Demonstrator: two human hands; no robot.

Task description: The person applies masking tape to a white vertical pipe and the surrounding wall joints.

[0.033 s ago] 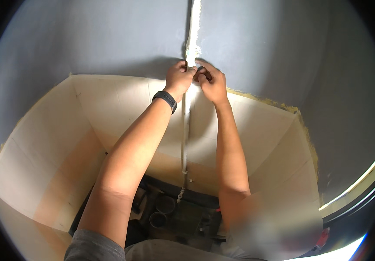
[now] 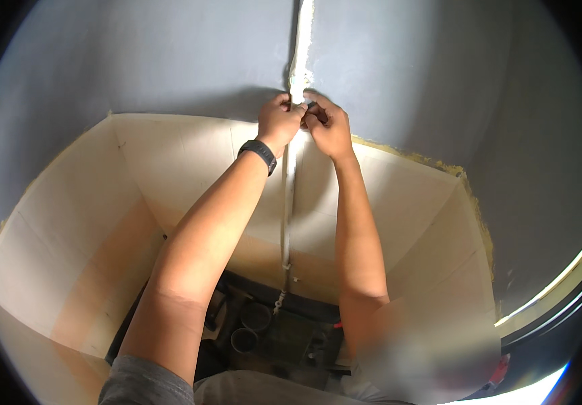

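A narrow white pipe [image 2: 289, 202] runs up the wall, its upper stretch smeared with rough white filler. My left hand [image 2: 279, 127], with a black band [image 2: 258, 154] at the wrist, is closed round the pipe near the top edge of the tiles. Close against it on the right, my right hand [image 2: 331, 132] has its fingers curled in a pinch beside the same spot. Something small and dark shows at its fingertips, too small to name. The fingers hide that part of the pipe.
Grey wall [image 2: 169, 61] rises above cream tiles [image 2: 210, 155], whose border has rough yellowish edges. Below, dark round containers [image 2: 244, 340] stand on a dark surface near the pipe's lower end. A curved bright-edged frame [image 2: 554, 287] is at the right.
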